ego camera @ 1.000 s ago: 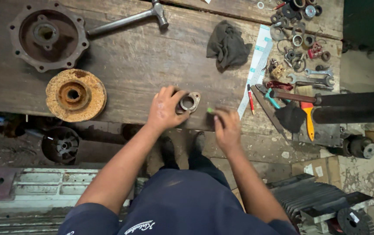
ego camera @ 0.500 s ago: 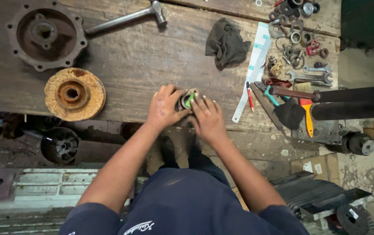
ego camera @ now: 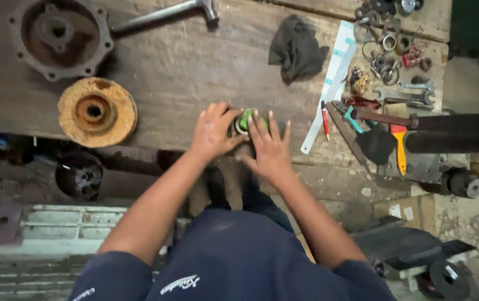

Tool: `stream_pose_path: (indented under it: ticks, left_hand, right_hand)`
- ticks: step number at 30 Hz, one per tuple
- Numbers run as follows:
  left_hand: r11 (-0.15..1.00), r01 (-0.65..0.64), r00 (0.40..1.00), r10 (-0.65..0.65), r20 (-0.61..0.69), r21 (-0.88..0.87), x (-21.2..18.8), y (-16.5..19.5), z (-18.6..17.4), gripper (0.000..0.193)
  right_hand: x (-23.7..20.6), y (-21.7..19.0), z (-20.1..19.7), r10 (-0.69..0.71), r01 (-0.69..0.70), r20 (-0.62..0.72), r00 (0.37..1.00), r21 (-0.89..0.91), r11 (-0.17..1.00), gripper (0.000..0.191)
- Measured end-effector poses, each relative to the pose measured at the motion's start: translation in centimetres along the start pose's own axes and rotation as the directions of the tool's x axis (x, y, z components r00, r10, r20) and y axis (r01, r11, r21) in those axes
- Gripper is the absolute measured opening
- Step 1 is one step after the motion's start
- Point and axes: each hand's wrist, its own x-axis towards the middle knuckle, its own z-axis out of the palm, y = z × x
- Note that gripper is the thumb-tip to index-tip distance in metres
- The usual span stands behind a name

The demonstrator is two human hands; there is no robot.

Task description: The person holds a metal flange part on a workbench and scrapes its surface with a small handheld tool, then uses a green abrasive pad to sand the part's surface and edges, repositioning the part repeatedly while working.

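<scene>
Both hands meet over a small metal part (ego camera: pixel 238 126) at the near edge of the workbench (ego camera: pixel 183 67). Left hand (ego camera: pixel 212 132) cups the part from its left side, fingers curled round it, gripping. Right hand (ego camera: pixel 269 146) lies flat and spread on the part's right side, fingertips touching a green ring (ego camera: pixel 246 120) that sits on the part; this hand presses rather than clasps, its fingers open.

The part is mostly hidden by the two hands, so its exact shape cannot be told. It rests on the wood, right at the bench's front edge.

Left of the part, well apart, lies a rusty disc (ego camera: pixel 96 112) with a round hole in its middle. Beyond that disc, further back and to the left, sits a dark round casting (ego camera: pixel 59 36) with bolt holes around its rim. Straight behind the part, near the far side, lies a hammer (ego camera: pixel 167 13), its handle pointing left. Behind and right of the part is a crumpled dark rag (ego camera: pixel 296 47). Right of the part lies a pale strip (ego camera: pixel 328 83), with a red pen (ego camera: pixel 325 119) beside it. Further right are a scraper (ego camera: pixel 400 149) with an orange handle, a spanner (ego camera: pixel 415 86), and a heap of rings (ego camera: pixel 387 39) and small fittings at the far right corner.
</scene>
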Motion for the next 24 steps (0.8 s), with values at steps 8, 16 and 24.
stream_pose_path:
  ticks: [8,16,24]
  left_hand:
    - [0.999,0.003,1.000,-0.004,0.019,0.052,-0.1,-0.2,0.2,0.063]
    - [0.999,-0.014,1.000,0.014,0.008,0.037,0.2,0.3,-0.4,0.063]
    - [0.999,-0.036,0.999,0.037,-0.018,0.004,0.4,0.9,-1.0,0.065]
  right_hand:
    - [-0.2,1.1,1.6,-0.067,0.072,-0.141,0.988,0.034,0.997,0.085]
    - [-1.4,4.7,0.9,0.050,0.088,-0.451,0.891,0.279,0.956,0.026]
    - [0.7,3.1,0.1,-0.009,0.075,-0.328,0.945,0.187,0.980,0.037]
